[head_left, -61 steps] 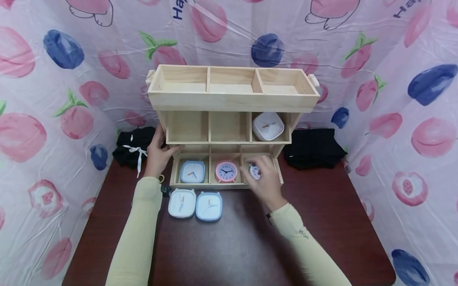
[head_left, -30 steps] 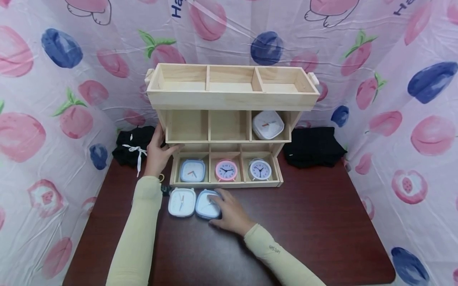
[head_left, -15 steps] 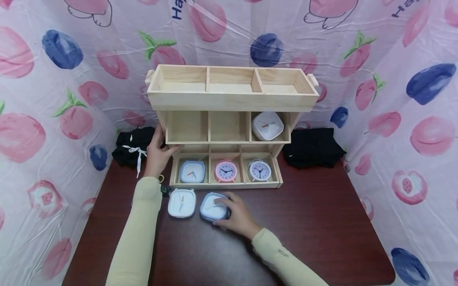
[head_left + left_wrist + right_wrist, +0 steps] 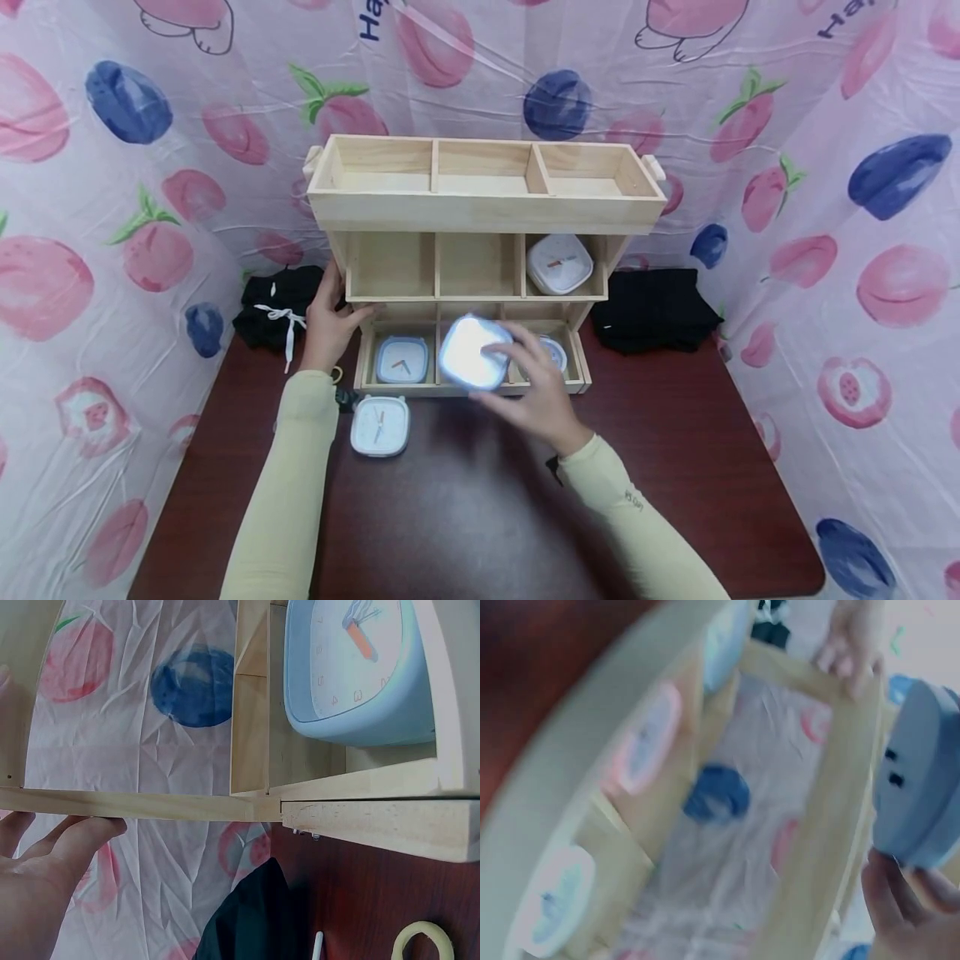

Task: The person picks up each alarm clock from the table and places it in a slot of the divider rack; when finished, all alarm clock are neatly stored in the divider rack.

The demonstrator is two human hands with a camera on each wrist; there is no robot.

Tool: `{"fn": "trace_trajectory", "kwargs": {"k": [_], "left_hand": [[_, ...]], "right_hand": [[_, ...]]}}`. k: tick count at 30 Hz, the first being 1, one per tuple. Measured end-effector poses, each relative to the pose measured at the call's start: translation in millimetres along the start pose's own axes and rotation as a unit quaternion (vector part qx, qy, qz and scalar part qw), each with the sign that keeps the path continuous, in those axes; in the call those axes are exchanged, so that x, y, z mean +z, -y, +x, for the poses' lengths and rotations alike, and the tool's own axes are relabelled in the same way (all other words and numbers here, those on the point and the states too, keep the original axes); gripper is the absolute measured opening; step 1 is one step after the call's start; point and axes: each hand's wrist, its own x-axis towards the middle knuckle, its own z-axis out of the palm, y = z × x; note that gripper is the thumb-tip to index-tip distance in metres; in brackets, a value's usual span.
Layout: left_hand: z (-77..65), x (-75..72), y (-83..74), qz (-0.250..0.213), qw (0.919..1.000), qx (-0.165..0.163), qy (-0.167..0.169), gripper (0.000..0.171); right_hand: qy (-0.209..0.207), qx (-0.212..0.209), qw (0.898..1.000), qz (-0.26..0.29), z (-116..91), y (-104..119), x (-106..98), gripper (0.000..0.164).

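My right hand (image 4: 543, 396) holds a light-blue square alarm clock (image 4: 474, 354) by its edge, raised in front of the bottom tier of a wooden organizer (image 4: 487, 215). Its face is washed out by glare; its side shows in the right wrist view, above my fingers (image 4: 889, 896). Behind it, the pink round clock (image 4: 649, 742) is hidden from the head view, and the white round clock (image 4: 555, 354) is partly covered. My left hand (image 4: 330, 325) grips the organizer's left side, fingers against the side board (image 4: 142, 804). A blue square clock (image 4: 402, 360) sits in the bottom left compartment.
A white square clock (image 4: 380, 426) lies on the table (image 4: 480, 517) before the organizer. Another white clock (image 4: 560, 264) leans in the middle tier's right compartment. Black cloth bundles (image 4: 656, 310) flank the organizer on both sides. A patterned curtain (image 4: 480, 50) hangs behind.
My right hand has left the white round clock, taken the light-blue square clock from beside the white one on the table, and lifted it toward the organizer. My left hand has stayed put.
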Motion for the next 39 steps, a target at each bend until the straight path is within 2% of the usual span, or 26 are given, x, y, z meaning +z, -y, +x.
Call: {"fn": "trace_trajectory", "kwargs": {"k": [3, 7, 11, 15, 23, 27, 39], "left_hand": [[0.4, 0.0, -1.1, 0.0, 1.0, 0.0, 0.0, 0.106], [-0.1, 0.0, -1.6, 0.004, 1.0, -0.004, 0.003, 0.105], [-1.2, 0.5, -0.9, 0.005, 0.9999, -0.009, 0.004, 0.107], [-1.4, 0.9, 0.7, 0.005, 0.9999, -0.009, 0.001, 0.108], [1.9, 0.4, 3.6, 0.003, 0.9998, -0.018, -0.004, 0.108], [2.7, 1.8, 2.3, 0.006, 0.9997, -0.023, -0.005, 0.108], [-9.8, 3.7, -31.5, 0.008, 0.9997, -0.023, 0.003, 0.104]], "right_hand": [[-0.064, -0.004, 0.998, -0.011, 27.5, -3.5, -6.4, 0.056], [-0.11, 0.006, 0.993, -0.044, 61.2, -11.3, -8.4, 0.053], [-0.122, 0.016, 0.99, -0.075, 86.6, -20.5, -1.8, 0.052], [-0.117, 0.026, 0.988, -0.097, 102.3, -28.4, 8.0, 0.053], [-0.077, 0.027, 0.981, -0.174, 112.6, -35.5, 19.8, 0.048], [-0.071, 0.029, 0.979, -0.187, 111.3, -34.1, 22.0, 0.043], [-0.085, 0.023, 0.971, -0.223, 106.0, -32.0, 28.9, 0.037]]}}
